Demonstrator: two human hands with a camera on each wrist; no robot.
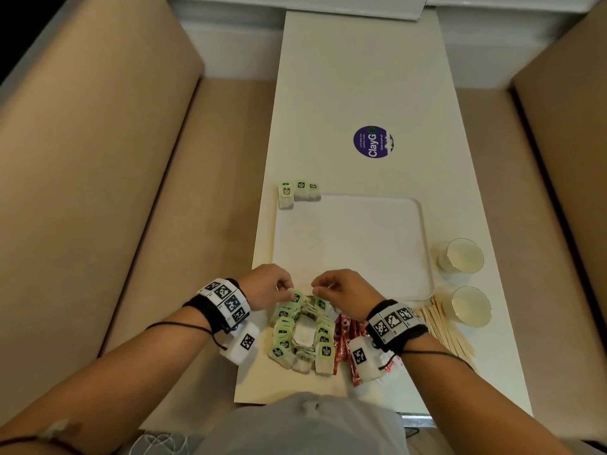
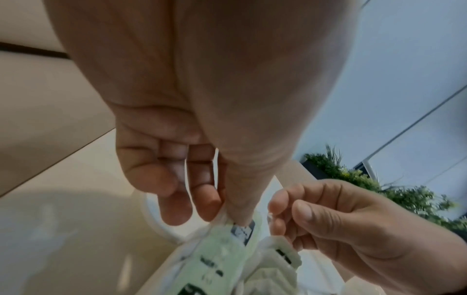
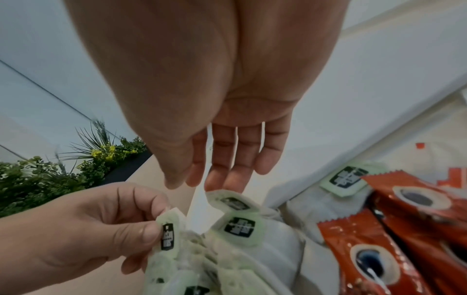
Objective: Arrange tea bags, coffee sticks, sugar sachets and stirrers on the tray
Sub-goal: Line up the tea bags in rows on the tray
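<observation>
Tea bags (image 1: 300, 330) lie heaped just short of the tray's (image 1: 423, 224) near edge. Left hand (image 1: 269, 285) pinches one green tag (image 3: 168, 235) atop them; right hand (image 1: 345, 292) pinches its string, tray straight ahead.

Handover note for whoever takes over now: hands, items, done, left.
Left hand: pinches a tea bag tag at the top of the tea bag pile.
Right hand: fingers curled over the pile; whether it grips anything is unclear.
Tray: three tea bags at its far-left corner, one hanging over the rim.
Off the tray: coffee sticks, stirrers, two cups.
Left: remaining tea bags, coffee sticks, stirrers. Sugar sachets not clearly seen.
</observation>
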